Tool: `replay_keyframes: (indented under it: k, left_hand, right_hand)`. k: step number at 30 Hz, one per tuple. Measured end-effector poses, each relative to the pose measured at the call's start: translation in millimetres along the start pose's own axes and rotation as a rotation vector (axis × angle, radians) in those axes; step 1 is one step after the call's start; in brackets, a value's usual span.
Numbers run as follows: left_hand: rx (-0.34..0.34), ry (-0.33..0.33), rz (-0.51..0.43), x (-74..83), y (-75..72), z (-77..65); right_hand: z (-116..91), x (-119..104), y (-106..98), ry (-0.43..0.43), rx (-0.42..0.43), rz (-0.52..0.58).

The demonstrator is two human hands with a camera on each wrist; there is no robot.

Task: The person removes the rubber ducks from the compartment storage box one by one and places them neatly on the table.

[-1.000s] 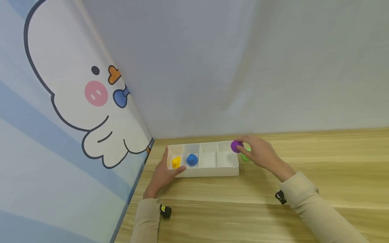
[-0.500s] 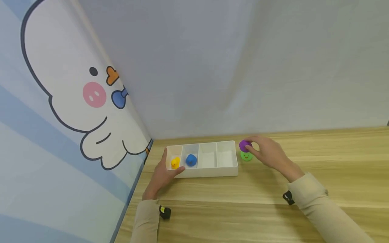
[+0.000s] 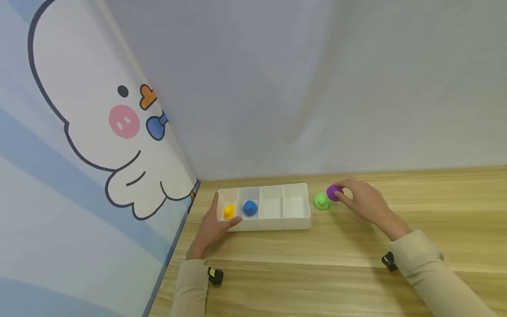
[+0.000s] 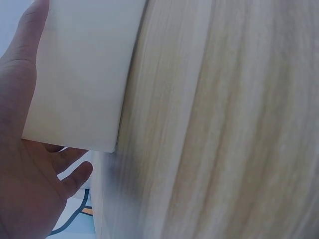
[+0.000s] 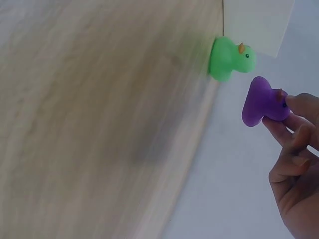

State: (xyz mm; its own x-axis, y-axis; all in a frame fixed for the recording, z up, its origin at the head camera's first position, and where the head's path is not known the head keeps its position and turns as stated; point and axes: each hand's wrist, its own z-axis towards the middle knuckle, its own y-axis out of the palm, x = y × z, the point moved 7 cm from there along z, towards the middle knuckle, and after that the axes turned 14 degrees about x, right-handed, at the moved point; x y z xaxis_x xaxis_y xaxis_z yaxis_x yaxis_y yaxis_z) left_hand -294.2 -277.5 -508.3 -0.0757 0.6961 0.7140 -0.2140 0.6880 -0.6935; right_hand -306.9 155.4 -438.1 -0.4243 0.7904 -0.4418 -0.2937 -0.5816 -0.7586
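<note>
Plainly, the right hand (image 3: 366, 200) pinches a purple duck (image 5: 261, 103) between thumb and fingers. Its eye and beak, and its height clear of the desk (image 3: 297, 273), show from the right wrist, near a standing green duck (image 5: 223, 59). The left hand (image 3: 211, 226) clasps the box (image 3: 273, 225) by one end, thumb along the front. Only the head view shows the yellow duck (image 3: 229, 212) and blue duck (image 3: 250, 208) in its two leftmost compartments.
</note>
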Motion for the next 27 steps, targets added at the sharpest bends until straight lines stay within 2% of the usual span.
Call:
replay_keyframes:
  k: [27]
  left_hand:
    - [0.006,-0.003,-0.036,1.5,-0.3,-1.3]
  right_hand:
    - [-12.9,24.5,19.0,0.02,-0.101,-0.003]
